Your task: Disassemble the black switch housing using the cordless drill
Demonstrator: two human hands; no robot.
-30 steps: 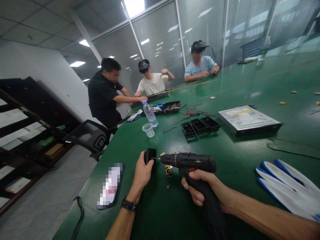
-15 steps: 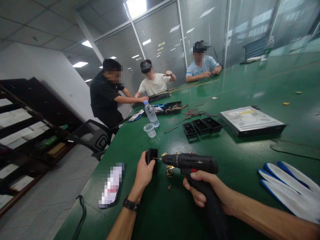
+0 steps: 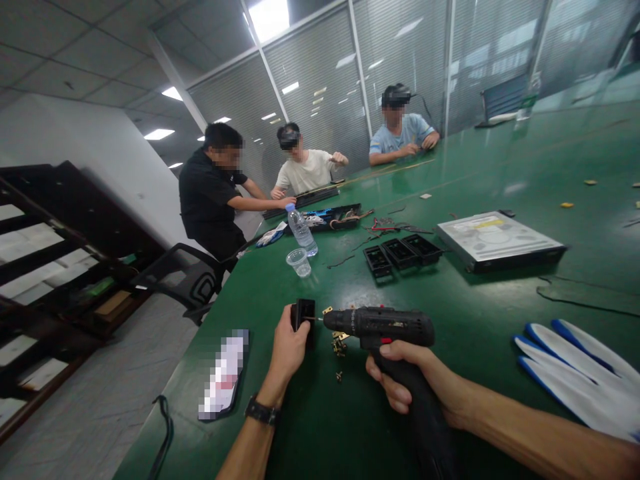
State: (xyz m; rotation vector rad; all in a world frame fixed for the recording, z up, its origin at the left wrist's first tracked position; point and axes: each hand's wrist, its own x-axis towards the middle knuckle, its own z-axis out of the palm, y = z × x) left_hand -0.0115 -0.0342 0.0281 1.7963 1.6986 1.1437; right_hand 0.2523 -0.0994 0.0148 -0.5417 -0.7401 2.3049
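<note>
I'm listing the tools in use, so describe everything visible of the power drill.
The power drill has a black, plastic-looking body, a ridged collar, a red part above the handle, and a thin bit. Its body is roughly level above the green table, nose pointing left toward a black box in the left hand; whether the tip touches it is unclear. The right hand grips the handle, whose lower end is dark.

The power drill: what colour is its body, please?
Mostly black; the head view shows the power drill best.

Black wristband (image 3: pixel 262 410), perhaps a watch
</note>
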